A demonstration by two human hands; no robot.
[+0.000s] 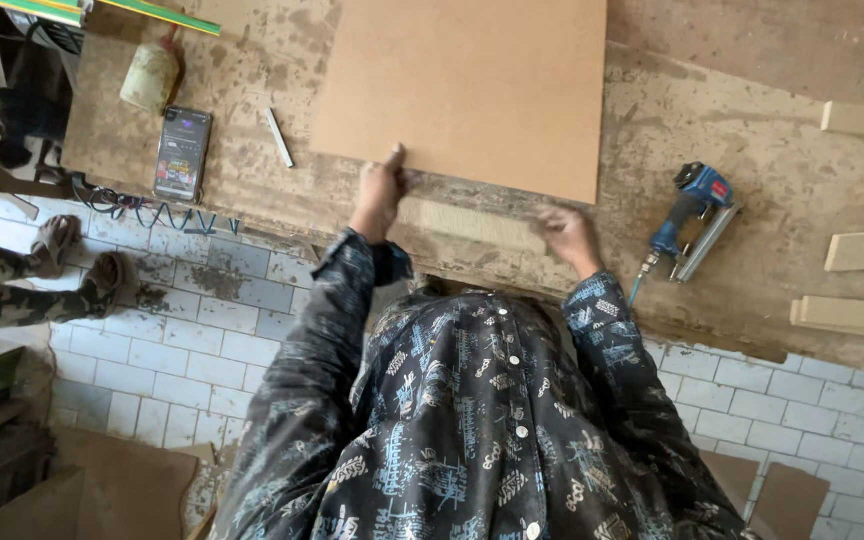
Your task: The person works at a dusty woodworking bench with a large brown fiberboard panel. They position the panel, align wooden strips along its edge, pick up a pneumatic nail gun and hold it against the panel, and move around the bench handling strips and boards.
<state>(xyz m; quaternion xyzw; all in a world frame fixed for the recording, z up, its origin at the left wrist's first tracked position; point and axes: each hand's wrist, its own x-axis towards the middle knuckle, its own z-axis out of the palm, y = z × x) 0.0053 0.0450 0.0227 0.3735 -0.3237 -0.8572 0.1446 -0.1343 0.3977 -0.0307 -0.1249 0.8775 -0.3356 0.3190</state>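
One brown fibreboard sheet (pixel 467 85) lies on the table (pixel 752 90), near its front edge. The left hand (pixel 379 192) presses on the sheet's near edge with fingers stretched flat, grasping nothing. The right hand (pixel 567 235) is blurred beside one wooden strip (pixel 472 225); I cannot tell its fingers' state. One blue nail gun (pixel 692 220) lies right, one phone (pixel 183 153) left.

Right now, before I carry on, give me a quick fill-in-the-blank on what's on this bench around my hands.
1. The left hand presses on the near edge of the flat brown ____.
2. The blue nail gun lies to the ____ of the right hand.
3. The phone lies face ____ on the workbench.
4. The floor below is covered in white ____.

Missing words: board; right; up; tiles
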